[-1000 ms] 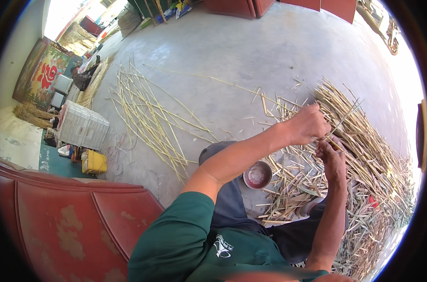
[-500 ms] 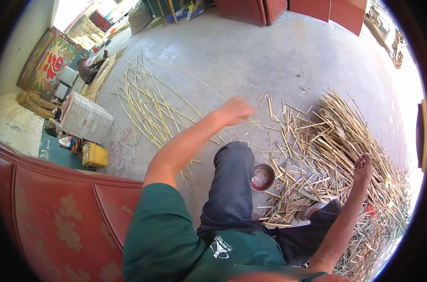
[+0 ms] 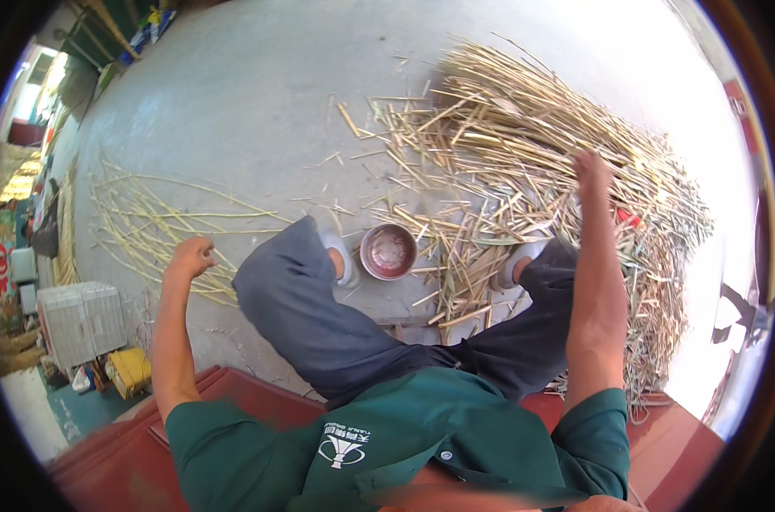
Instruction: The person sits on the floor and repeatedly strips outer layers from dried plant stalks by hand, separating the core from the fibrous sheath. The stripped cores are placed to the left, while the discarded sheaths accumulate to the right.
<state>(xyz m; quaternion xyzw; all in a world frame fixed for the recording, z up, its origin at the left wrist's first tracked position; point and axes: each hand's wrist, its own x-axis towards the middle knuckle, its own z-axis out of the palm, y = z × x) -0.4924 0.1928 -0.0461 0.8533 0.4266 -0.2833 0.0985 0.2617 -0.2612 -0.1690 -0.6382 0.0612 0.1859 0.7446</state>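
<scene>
On the left, my left hand [image 3: 193,258] hovers by a spread of long, thin yellow-green strips [image 3: 153,213] lying on the floor. Its fingers are curled; whether anything is inside them cannot be made out. My right hand [image 3: 592,175] reaches forward over the large heap of dry straw-coloured stalks [image 3: 524,115] on the right. Motion blurs its fingers, so its grip is unclear. Between my feet stands a round bowl [image 3: 389,252] with a reddish-brown inside. Short cut stalk pieces [image 3: 469,226] are strewn from the bowl to the heap.
A white plastic crate [image 3: 82,320] and a yellow container [image 3: 129,371] stand at the far left. Behind me is a worn red panelled surface [image 3: 661,452]. A small red object [image 3: 628,218] lies among the stalks. Grey concrete floor [image 3: 251,94] stretches ahead.
My view has swung right. My left arm, earlier stretched across in front of my knee, is now out at the left by the strips. My right hand has reached farther forward over the heap.
</scene>
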